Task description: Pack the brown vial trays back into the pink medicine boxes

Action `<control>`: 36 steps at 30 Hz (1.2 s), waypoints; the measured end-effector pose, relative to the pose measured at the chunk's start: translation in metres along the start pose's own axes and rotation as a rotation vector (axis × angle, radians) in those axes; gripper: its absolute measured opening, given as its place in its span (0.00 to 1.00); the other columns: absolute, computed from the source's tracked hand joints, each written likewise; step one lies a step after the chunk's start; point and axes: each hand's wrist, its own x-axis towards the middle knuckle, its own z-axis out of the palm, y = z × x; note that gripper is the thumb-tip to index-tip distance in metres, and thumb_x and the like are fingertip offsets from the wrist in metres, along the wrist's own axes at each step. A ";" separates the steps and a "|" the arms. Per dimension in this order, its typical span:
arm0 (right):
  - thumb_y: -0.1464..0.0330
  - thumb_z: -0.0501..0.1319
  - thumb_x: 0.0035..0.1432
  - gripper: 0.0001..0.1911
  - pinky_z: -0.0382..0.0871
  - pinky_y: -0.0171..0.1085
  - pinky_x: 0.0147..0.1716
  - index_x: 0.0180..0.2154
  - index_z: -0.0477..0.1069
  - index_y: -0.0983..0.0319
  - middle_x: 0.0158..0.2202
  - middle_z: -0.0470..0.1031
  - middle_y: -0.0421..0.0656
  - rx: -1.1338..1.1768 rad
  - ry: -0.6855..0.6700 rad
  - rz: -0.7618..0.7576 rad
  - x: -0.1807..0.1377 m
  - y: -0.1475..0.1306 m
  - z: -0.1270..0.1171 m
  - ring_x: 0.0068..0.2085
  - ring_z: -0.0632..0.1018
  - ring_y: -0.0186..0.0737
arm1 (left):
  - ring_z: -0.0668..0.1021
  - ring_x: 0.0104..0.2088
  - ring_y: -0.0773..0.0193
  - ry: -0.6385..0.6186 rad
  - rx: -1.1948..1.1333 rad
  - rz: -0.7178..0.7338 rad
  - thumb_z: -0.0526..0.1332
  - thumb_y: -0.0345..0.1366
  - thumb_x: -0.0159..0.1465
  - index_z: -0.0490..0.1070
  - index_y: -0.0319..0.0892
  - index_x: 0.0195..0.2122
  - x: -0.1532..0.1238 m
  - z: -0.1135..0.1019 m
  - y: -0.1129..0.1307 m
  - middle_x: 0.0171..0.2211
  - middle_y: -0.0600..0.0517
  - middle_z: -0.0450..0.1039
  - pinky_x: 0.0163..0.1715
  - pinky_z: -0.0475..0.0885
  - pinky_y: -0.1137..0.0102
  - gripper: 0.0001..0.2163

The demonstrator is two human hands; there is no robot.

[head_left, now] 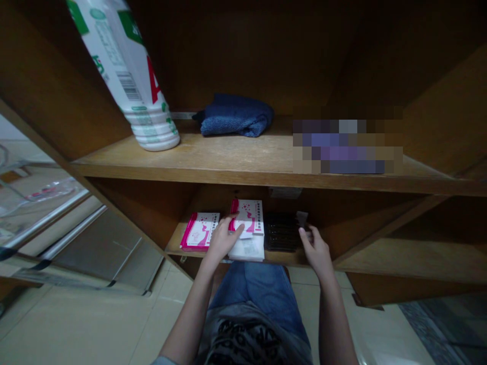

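Note:
On the lower wooden shelf (182, 248) my left hand (221, 239) grips the left edge of a pink and white packet (249, 215) that lies on top of a white packet (249, 248). A second pink and white packet (200, 230) lies flat just left of that hand. My right hand (314, 246) is curled against the right side of a dark ribbed object (280, 231) and pinches a small grey piece (302, 218) at its corner. Both arms reach forward over my knees.
The upper shelf (243, 165) carries a tall white bottle with green print (129, 76) at the left, a folded blue cloth (236, 115) in the middle and a blurred patch at the right. A glass cabinet door (57, 223) stands at the left. Pale floor tiles lie below.

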 end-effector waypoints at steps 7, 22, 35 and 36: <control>0.45 0.53 0.51 0.36 0.69 0.46 0.42 0.51 0.65 0.65 0.39 0.77 0.53 -0.012 0.051 0.038 -0.015 -0.003 -0.018 0.37 0.78 0.48 | 0.74 0.49 0.55 -0.018 -0.004 -0.021 0.57 0.42 0.61 0.66 0.40 0.52 0.000 -0.002 0.003 0.48 0.42 0.72 0.50 0.67 0.60 0.19; 0.65 0.52 0.62 0.13 0.74 0.36 0.34 0.43 0.73 0.59 0.46 0.76 0.46 -0.062 -0.203 -0.527 -0.083 -0.067 0.039 0.33 0.78 0.38 | 0.74 0.49 0.55 -0.016 0.011 -0.004 0.57 0.42 0.61 0.67 0.40 0.51 0.000 -0.001 0.004 0.48 0.43 0.73 0.50 0.67 0.61 0.19; 0.70 0.51 0.62 0.20 0.75 0.42 0.43 0.55 0.65 0.58 0.54 0.72 0.44 -0.398 -0.449 -0.573 -0.079 -0.068 0.058 0.47 0.78 0.43 | 0.74 0.49 0.54 -0.022 0.021 -0.019 0.56 0.43 0.62 0.67 0.39 0.51 0.001 0.001 0.002 0.47 0.42 0.72 0.50 0.67 0.61 0.19; 0.71 0.51 0.62 0.20 0.75 0.41 0.43 0.55 0.65 0.57 0.54 0.71 0.44 -0.394 -0.430 -0.580 -0.080 -0.067 0.059 0.46 0.78 0.42 | 0.75 0.49 0.54 -0.019 0.015 -0.014 0.56 0.43 0.62 0.67 0.40 0.51 0.001 0.001 0.001 0.47 0.42 0.72 0.50 0.67 0.60 0.19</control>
